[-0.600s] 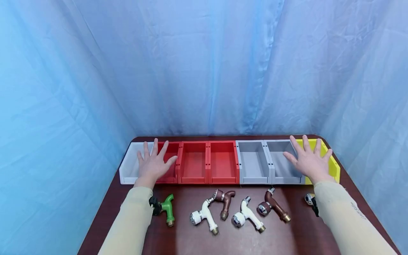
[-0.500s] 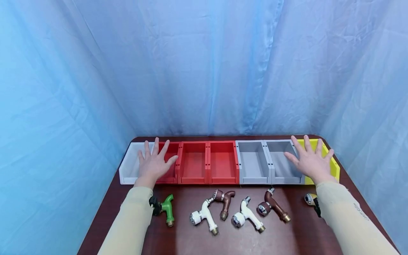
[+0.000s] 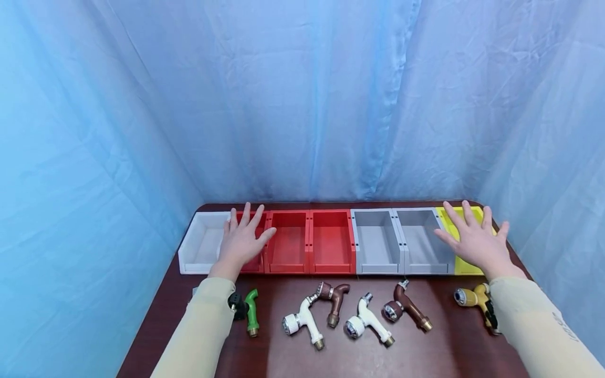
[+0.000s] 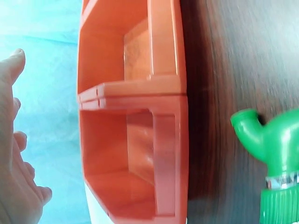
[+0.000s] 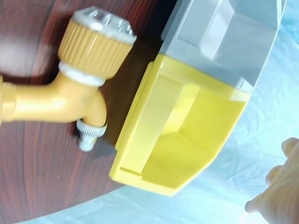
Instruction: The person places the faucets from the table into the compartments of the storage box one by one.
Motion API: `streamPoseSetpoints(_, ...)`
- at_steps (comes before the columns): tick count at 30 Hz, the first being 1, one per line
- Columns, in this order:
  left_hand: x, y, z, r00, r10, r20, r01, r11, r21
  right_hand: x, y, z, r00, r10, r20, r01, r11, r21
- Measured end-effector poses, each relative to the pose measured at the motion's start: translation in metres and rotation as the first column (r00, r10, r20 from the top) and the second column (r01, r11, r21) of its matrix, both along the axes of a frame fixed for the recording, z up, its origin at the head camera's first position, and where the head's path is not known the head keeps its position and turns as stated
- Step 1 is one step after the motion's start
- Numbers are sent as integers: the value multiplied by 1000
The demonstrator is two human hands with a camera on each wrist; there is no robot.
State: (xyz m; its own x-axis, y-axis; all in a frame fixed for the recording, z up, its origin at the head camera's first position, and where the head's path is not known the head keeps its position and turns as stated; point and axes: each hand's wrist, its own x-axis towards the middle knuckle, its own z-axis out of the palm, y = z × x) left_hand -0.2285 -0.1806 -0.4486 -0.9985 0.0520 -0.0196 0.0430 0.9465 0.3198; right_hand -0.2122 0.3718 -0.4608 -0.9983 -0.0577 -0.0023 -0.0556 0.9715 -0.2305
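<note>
My left hand point(image 3: 240, 244), fingers spread, hovers above the white bin point(image 3: 194, 266) and the leftmost red bin point(image 4: 170, 163). Over on the right, my right hand point(image 3: 479, 245) is spread the same way above the yellow bin point(image 5: 154, 126). Neither hand holds anything. A green tap point(image 3: 252, 313) with a dark handle lies below my left wrist, and a yellow tap point(image 5: 56, 100) lies by my right wrist, partly covered by its strap in the head view. Between them lie two white taps point(image 3: 308, 321) point(image 3: 373, 321) and two brown taps point(image 3: 336, 303) point(image 3: 410, 307).
A row of bins runs along the table's back edge, with two more red bins point(image 3: 287, 268) point(image 3: 332, 268) and two grey bins point(image 3: 379, 268) point(image 3: 429, 268) in the middle. Blue curtains point(image 3: 307, 105) hang behind and at both sides of the dark wooden table point(image 3: 350, 362).
Both hands have shifted to the right, still spread. More of the yellow tap shows beside my right sleeve. The taps and bins lie as before.
</note>
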Motion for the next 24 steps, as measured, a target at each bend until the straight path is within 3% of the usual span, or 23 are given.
streamPoseSetpoints(6, 0, 6, -1, 998, 17, 64, -23, 996, 86, 7, 14, 1, 1000, 20, 13, -20, 1000, 6)
streamPoseSetpoints(11, 1, 0, -7, 989, 53, 139, -87, 964, 250, 15, 25, -1, 998, 50, 38, -51, 998, 25)
streamPoseSetpoints(17, 3, -6, -14, 962, 105, 251, -203, 891, 406, 27, 37, -5, 992, 117, 43, -119, 992, 30)
streamPoseSetpoints(24, 1, -7, -21, 942, 148, 301, -299, 775, 556, 43, 54, -15, 973, 231, -6, -231, 973, -6)
